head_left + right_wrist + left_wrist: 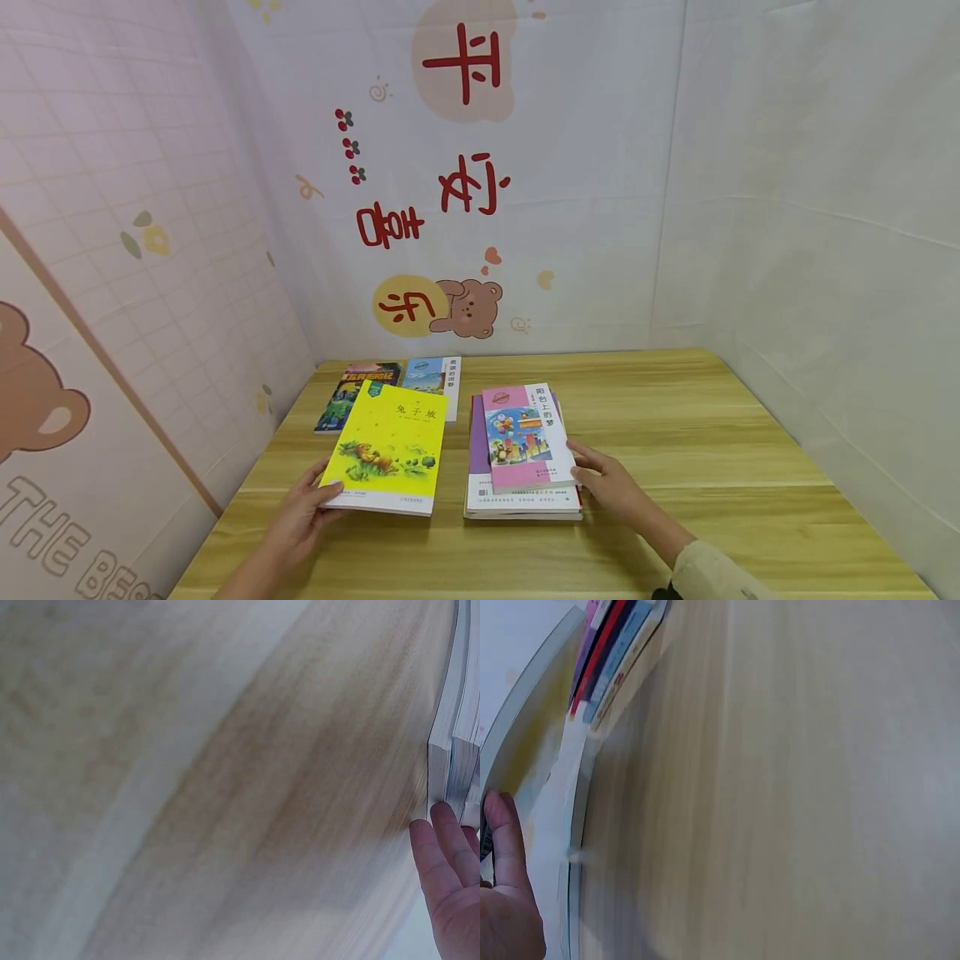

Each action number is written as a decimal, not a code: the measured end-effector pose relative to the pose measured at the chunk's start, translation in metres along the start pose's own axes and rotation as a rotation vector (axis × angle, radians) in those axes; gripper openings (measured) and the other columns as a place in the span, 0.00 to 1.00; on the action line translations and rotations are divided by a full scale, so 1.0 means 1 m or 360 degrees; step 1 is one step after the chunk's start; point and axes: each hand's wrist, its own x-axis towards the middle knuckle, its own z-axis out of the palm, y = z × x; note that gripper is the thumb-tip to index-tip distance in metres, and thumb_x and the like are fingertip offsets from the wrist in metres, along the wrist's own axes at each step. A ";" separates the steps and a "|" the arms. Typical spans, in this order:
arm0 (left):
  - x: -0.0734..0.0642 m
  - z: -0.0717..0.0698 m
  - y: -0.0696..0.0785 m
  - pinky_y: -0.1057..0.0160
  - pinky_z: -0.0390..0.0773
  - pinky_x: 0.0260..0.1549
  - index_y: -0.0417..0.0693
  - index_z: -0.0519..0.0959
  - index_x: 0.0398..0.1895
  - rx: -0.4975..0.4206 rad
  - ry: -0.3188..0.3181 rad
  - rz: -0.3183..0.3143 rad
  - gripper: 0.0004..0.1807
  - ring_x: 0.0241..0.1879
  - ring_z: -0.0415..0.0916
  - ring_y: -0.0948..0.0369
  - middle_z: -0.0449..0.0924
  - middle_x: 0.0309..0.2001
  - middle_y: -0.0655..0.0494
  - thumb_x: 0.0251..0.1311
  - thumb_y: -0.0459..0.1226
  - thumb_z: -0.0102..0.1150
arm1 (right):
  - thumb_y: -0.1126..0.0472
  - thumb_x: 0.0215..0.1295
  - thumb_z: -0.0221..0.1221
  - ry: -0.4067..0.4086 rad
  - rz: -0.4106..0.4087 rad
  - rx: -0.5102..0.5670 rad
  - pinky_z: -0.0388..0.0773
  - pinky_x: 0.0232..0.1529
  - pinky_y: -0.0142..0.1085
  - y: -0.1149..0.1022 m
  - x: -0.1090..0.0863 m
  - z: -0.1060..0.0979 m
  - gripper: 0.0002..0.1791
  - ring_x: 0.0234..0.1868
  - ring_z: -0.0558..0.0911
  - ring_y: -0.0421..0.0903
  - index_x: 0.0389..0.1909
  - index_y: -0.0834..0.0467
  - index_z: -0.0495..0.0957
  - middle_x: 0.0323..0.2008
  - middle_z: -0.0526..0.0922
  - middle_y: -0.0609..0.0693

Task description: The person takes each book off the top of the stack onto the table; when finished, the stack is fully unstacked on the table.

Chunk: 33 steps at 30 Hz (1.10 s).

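By the left hand (302,515), the yellow book (387,448) was pinched at one corner; right of it, the stack (521,458) was touched by the right hand (609,482), fingers straight. Sagging seemed risked by the off-centre grip.

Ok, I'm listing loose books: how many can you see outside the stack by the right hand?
3: the yellow book in the left hand, and the multicoloured book and blue-and-white book behind it. More may hide underneath.
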 end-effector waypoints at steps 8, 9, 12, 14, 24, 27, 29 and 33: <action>-0.023 -0.053 0.001 0.57 0.83 0.44 0.37 0.32 0.78 0.0098 -0.0051 -0.0123 0.43 0.40 0.83 0.60 0.78 0.43 0.59 0.72 0.29 0.48 | 0.65 0.73 0.55 -0.0002 -0.0008 -0.0012 0.72 0.57 0.51 0.002 0.001 0.000 0.26 0.62 0.74 0.59 0.70 0.56 0.70 0.58 0.78 0.64; -0.025 -0.060 0.000 0.57 0.82 0.45 0.37 0.31 0.78 0.0092 -0.0061 -0.0147 0.44 0.41 0.83 0.60 0.78 0.43 0.59 0.72 0.29 0.48 | 0.65 0.73 0.55 -0.0001 -0.0010 -0.0013 0.72 0.57 0.51 0.001 0.001 0.000 0.26 0.62 0.74 0.59 0.70 0.56 0.70 0.58 0.78 0.64; -0.029 -0.083 -0.003 0.55 0.82 0.47 0.36 0.29 0.78 0.0089 -0.0050 -0.0219 0.45 0.42 0.82 0.59 0.78 0.41 0.59 0.72 0.29 0.50 | 0.65 0.73 0.55 -0.0003 -0.0001 -0.0019 0.72 0.57 0.51 0.001 0.001 -0.001 0.26 0.62 0.74 0.59 0.70 0.56 0.70 0.58 0.78 0.64; -0.029 -0.095 -0.005 0.52 0.81 0.47 0.35 0.29 0.77 0.0096 -0.0006 -0.0262 0.46 0.42 0.81 0.57 0.79 0.40 0.58 0.71 0.29 0.51 | 0.64 0.73 0.55 -0.0002 0.0008 -0.0026 0.72 0.56 0.50 0.000 0.001 -0.001 0.26 0.62 0.74 0.59 0.70 0.56 0.70 0.58 0.78 0.64; -0.022 -0.122 -0.008 0.54 0.82 0.46 0.32 0.29 0.76 0.0142 0.0098 -0.0252 0.53 0.41 0.80 0.59 0.77 0.39 0.59 0.66 0.30 0.60 | 0.64 0.72 0.56 0.0004 0.0026 -0.0038 0.72 0.55 0.49 -0.002 -0.001 -0.002 0.25 0.60 0.75 0.57 0.70 0.56 0.70 0.57 0.79 0.63; -0.019 -0.121 -0.005 0.55 0.82 0.45 0.33 0.27 0.75 0.0119 0.0100 -0.0247 0.53 0.41 0.81 0.59 0.77 0.39 0.59 0.67 0.30 0.59 | 0.63 0.73 0.56 -0.0002 0.0025 -0.0040 0.72 0.55 0.49 -0.002 -0.001 -0.002 0.26 0.61 0.75 0.57 0.70 0.55 0.70 0.57 0.79 0.63; -0.017 -0.120 -0.003 0.55 0.82 0.46 0.33 0.26 0.75 0.0107 0.0092 -0.0243 0.54 0.41 0.81 0.59 0.77 0.40 0.58 0.67 0.31 0.59 | 0.63 0.73 0.56 -0.0003 0.0021 -0.0034 0.72 0.55 0.49 -0.001 -0.001 -0.003 0.26 0.61 0.75 0.57 0.70 0.55 0.70 0.57 0.79 0.63; -0.011 -0.116 0.001 0.54 0.81 0.47 0.32 0.26 0.75 0.0137 0.0100 -0.0238 0.53 0.42 0.81 0.60 0.76 0.47 0.45 0.67 0.32 0.59 | 0.64 0.73 0.55 -0.0004 0.0019 -0.0025 0.72 0.56 0.49 -0.001 0.000 -0.002 0.26 0.61 0.74 0.57 0.70 0.56 0.70 0.57 0.79 0.62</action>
